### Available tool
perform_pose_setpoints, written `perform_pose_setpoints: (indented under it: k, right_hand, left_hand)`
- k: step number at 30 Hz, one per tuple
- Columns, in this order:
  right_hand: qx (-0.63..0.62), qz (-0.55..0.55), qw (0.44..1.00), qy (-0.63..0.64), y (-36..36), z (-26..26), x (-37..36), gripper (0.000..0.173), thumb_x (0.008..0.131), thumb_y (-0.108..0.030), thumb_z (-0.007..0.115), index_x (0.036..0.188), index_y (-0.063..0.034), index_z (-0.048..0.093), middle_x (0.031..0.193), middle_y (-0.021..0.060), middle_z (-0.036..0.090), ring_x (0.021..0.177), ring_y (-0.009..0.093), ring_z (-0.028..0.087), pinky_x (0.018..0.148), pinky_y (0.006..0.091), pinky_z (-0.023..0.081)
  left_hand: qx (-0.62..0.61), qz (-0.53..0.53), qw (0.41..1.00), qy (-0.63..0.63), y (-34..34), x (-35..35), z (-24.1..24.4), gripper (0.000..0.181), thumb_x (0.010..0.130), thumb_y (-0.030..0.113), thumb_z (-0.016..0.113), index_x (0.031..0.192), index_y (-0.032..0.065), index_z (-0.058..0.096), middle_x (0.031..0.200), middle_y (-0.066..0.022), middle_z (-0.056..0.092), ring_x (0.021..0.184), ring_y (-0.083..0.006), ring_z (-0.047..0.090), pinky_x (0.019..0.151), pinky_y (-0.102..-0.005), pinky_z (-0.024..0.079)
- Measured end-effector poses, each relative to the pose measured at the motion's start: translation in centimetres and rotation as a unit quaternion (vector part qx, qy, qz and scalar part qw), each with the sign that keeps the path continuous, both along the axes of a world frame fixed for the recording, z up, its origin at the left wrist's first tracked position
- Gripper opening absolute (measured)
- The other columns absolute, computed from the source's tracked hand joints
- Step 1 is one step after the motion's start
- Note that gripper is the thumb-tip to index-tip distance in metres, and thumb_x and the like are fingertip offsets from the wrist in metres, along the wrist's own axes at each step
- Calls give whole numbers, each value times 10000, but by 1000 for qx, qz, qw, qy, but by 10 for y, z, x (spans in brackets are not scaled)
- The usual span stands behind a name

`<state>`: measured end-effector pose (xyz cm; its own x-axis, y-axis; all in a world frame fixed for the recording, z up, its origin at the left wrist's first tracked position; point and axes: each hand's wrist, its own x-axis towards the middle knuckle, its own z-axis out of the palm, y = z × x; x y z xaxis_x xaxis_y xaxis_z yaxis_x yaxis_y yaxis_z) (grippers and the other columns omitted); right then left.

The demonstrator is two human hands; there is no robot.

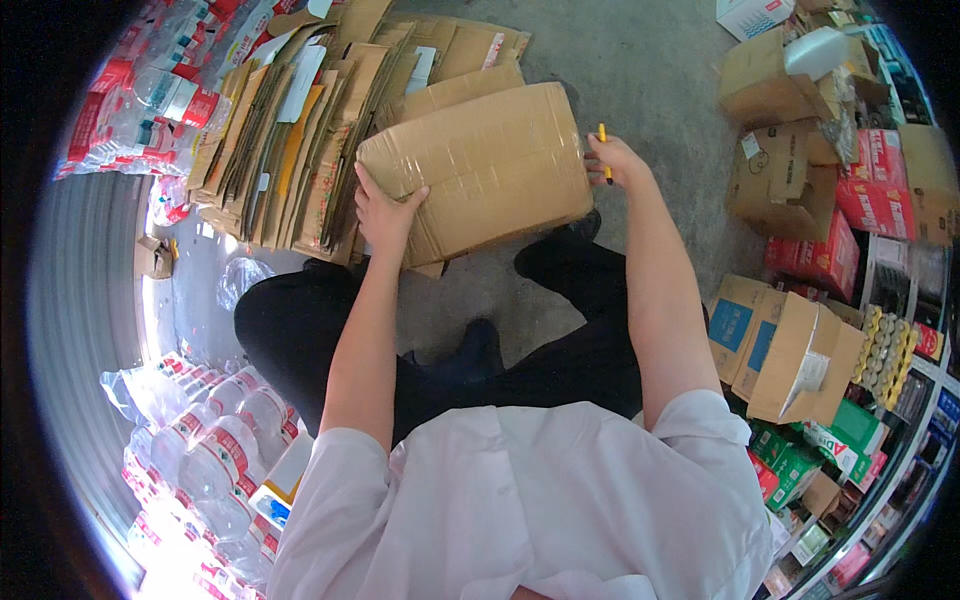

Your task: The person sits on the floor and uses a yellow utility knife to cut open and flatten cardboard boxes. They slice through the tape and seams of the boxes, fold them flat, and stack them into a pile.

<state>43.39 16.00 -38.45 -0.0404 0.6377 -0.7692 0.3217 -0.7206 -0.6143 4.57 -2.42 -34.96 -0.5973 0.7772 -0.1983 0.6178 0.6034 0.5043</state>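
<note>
A flattened cardboard box with clear tape on it lies tilted in front of me, above my feet. My left hand grips its lower left end, the thumb on the upper face. At the right end, my right hand holds a yellow cutter or marker with a dark tip between its fingers; the fingertips are close to the box's edge, and whether they touch it I cannot tell. Another cardboard piece shows behind the box. A row of flattened cartons stands packed on edge to the left.
Packs of plastic bottles stand at the upper left and lower left, near a corrugated metal shutter. Open cartons, red boxes and an egg tray crowd the shelving on the right. Concrete floor runs between.
</note>
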Motion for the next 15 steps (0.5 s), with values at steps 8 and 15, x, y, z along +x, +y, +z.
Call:
perform_pose_setpoints:
  k: [8,15]
  right_hand:
    - [-16,64,995,-68,-23,26,14,306,1036,-307,574,1027,-1,576,828,87,612,639,200,592,527,371,504]
    - [-128,-42,990,33,-87,25,2,318,1043,-140,501,1214,128,518,1043,286,677,949,395,724,827,559,638]
  left_hand:
    - [175,-71,982,-5,19,-11,40,1038,719,459,862,1530,42,366,1357,-240,587,1210,-408,587,1010,-479,480]
    - [113,-112,986,58,38,-48,32,872,797,548,773,1427,17,489,1299,-200,648,1184,-375,628,1001,-495,487]
